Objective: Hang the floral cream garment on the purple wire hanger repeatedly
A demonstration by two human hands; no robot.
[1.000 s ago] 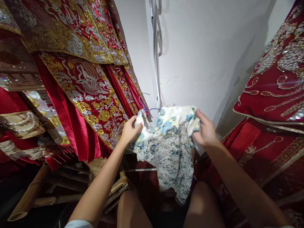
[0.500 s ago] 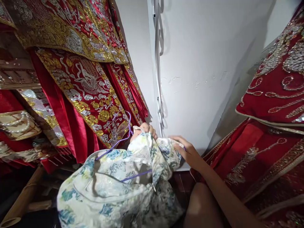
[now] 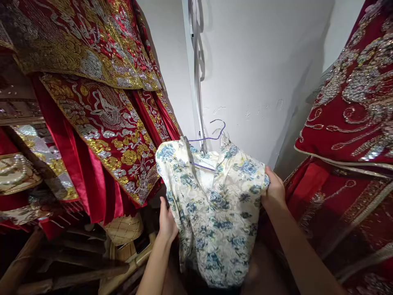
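A white floral top (image 3: pixel 227 229) with blue and green flowers hangs upright before me, its V-neck facing me. Inside it is a purple wire hanger (image 3: pixel 211 138), whose hook shows above the collar. My right hand (image 3: pixel 274 189) grips the garment's sleeve edge at the right shoulder side. Against the left side rests my left hand (image 3: pixel 167 223), its thumb stretched up and apart from the cloth; its other fingers are partly hidden behind the fabric.
A red costume with gold and silver embroidery (image 3: pixel 119 131) hangs at left, and a beaded red costume (image 3: pixel 346 135) at right. A pale wall (image 3: pixel 245 61) with a metal strip (image 3: pixel 196 82) stands behind. Bamboo pieces (image 3: pixel 132 270) and a woven bag (image 3: pixel 123 229) lie low left.
The garment, bunched up and tilted before, now hangs straight with its hanger inside. My left hand has gone from the collar down to its left side; my right hand has moved out to the sleeve.
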